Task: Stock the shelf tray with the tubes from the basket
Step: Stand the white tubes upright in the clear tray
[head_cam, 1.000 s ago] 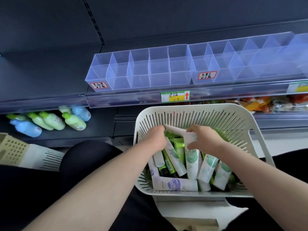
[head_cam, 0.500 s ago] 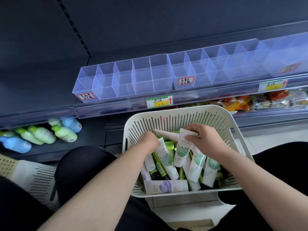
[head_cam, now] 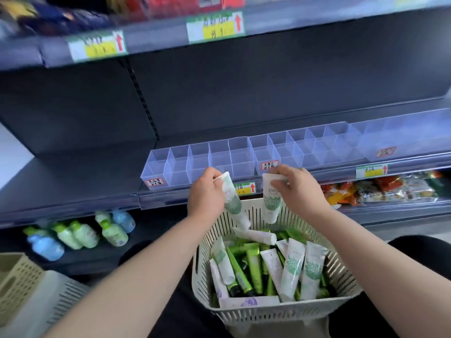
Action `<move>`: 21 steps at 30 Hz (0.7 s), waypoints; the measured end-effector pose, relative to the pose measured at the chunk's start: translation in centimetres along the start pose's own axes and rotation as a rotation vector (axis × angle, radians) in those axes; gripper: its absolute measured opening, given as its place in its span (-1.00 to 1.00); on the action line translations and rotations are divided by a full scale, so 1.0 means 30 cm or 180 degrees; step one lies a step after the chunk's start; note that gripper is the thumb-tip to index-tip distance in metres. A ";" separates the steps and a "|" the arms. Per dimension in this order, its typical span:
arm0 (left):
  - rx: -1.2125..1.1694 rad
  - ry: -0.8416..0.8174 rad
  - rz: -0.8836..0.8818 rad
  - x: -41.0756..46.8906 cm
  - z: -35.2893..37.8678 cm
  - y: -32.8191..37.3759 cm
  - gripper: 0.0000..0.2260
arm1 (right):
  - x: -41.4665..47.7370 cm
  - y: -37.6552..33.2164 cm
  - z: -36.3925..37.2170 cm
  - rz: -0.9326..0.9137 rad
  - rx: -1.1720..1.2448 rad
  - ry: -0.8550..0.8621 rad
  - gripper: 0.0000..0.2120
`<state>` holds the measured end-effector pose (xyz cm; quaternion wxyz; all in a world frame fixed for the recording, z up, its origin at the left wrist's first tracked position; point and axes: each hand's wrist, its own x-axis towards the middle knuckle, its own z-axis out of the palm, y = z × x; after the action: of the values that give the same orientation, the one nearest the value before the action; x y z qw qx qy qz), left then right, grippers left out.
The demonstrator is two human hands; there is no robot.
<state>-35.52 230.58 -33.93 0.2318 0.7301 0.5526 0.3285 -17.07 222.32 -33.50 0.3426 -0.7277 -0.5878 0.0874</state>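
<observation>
A white slotted basket point(head_cam: 273, 313) sits in front of me, holding several white-and-green tubes point(head_cam: 292, 269) and dark green tubes point(head_cam: 253, 267). My left hand point(head_cam: 207, 193) grips one white tube with a green leaf print point(head_cam: 231, 203) by its flat end, cap hanging down over the basket's far rim. My right hand point(head_cam: 300, 189) pinches a second white tube point(head_cam: 271, 203) the same way. Both hands are just below the clear divided shelf tray point(head_cam: 195, 159), whose compartments hold nothing.
A second clear tray point(head_cam: 305, 147) and a third continue to the right on the same shelf. Green and blue bottles point(head_cam: 80, 232) lie on the lower shelf at left. Packaged snacks point(head_cam: 380, 189) fill the lower shelf at right. Beige crates point(head_cam: 22, 289) stand at bottom left.
Both hands have lifted out of the basket, each carrying a white tube up toward the clear tray. The view has tilted upward, showing more of the shelves.
</observation>
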 end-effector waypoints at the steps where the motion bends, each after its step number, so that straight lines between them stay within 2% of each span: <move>1: -0.0153 0.0207 -0.0021 0.022 -0.030 0.022 -0.88 | 0.028 -0.022 -0.021 0.0008 0.0006 0.0116 -0.79; 7: -0.1093 0.0979 -0.0331 0.209 -0.139 0.073 -0.84 | 0.251 -0.134 -0.082 -0.0080 0.0158 0.0859 -0.78; 11: -0.1172 0.1159 -0.0301 0.309 -0.164 0.077 -0.85 | 0.415 -0.164 -0.034 -0.0215 0.0089 0.1032 -0.77; 16: -0.1197 0.1214 -0.0178 0.426 -0.169 0.064 -0.84 | 0.585 -0.171 0.045 -0.0287 -0.0111 0.0896 -0.77; 21: -0.0894 0.1021 -0.0002 0.537 -0.156 0.069 -0.87 | 0.687 -0.149 0.091 -0.0526 -0.0797 0.0194 -0.77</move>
<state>-34.81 245.33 -25.72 0.2405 0.6288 0.5313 0.5142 -16.02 242.59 -27.17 0.2729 -0.7162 -0.6413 -0.0371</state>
